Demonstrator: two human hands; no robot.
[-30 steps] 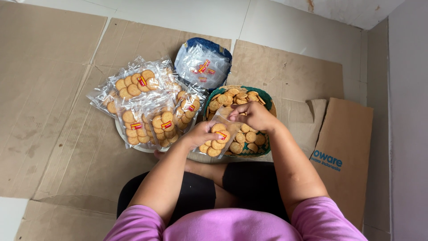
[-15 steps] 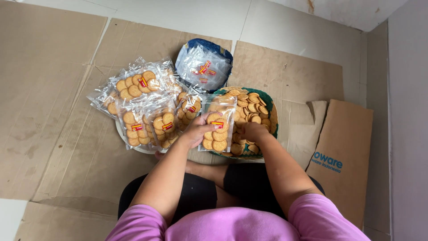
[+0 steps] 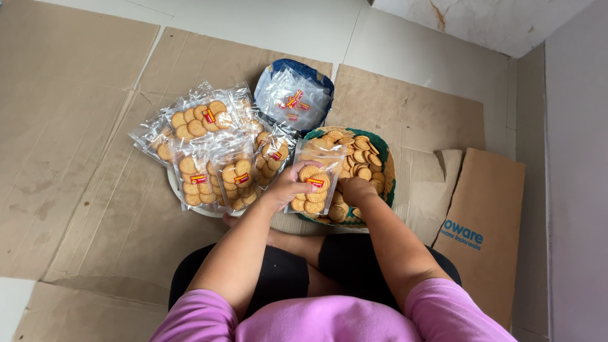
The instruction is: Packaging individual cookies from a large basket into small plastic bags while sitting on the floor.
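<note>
My left hand (image 3: 286,188) holds a clear plastic bag (image 3: 315,179) partly filled with round golden biscuits, upright over the near edge of a green basket (image 3: 386,163). The basket is full of loose biscuits (image 3: 361,152). My right hand (image 3: 356,189) rests in the basket just right of the bag, fingers curled down among the biscuits; whether it grips any is hidden. Both arms wear pink sleeves.
A pile of filled biscuit bags (image 3: 212,155) lies on a white plate (image 3: 180,193) to the left. Behind the basket sits a blue-rimmed pouch of empty clear bags (image 3: 292,98). Flattened cardboard (image 3: 76,126) covers the floor; a brown paper bag (image 3: 484,221) lies at right.
The bag has been raised from lying over the basket to upright in my left hand. My right hand dropped from the bag's top into the biscuits beside it.
</note>
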